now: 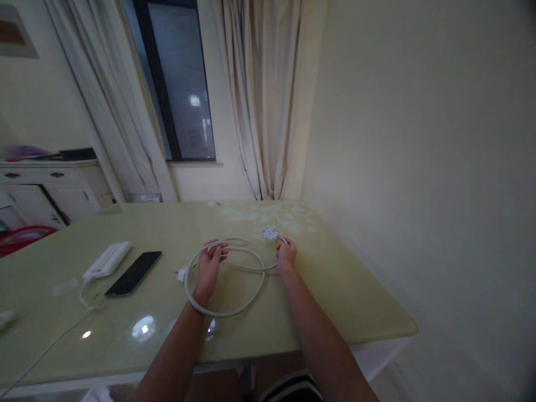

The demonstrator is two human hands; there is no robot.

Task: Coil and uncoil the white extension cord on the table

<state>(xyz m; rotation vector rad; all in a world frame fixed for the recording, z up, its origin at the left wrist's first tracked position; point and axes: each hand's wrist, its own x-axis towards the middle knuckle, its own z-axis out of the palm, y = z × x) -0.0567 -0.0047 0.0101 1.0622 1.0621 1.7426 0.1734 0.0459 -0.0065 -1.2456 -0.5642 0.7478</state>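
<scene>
A thick white power cable (228, 314) is looped in a wide coil between my hands, above the table. My left hand (210, 265) has its fingers curled around strands at the coil's upper left, and the loop passes over that wrist. At the right, my right hand (287, 254) is closed on the cable just below its white end piece (270, 233), a flat block with small dark marks. A white plug (181, 274) shows left of my left hand, partly behind the coil.
Left on the glossy, pale green table (343, 301) lie a black phone (134, 273) and a white power strip (108, 259) with a cord running to the front left. A wall (419, 167) borders the right side. Curtains (268, 100) and a window stand behind.
</scene>
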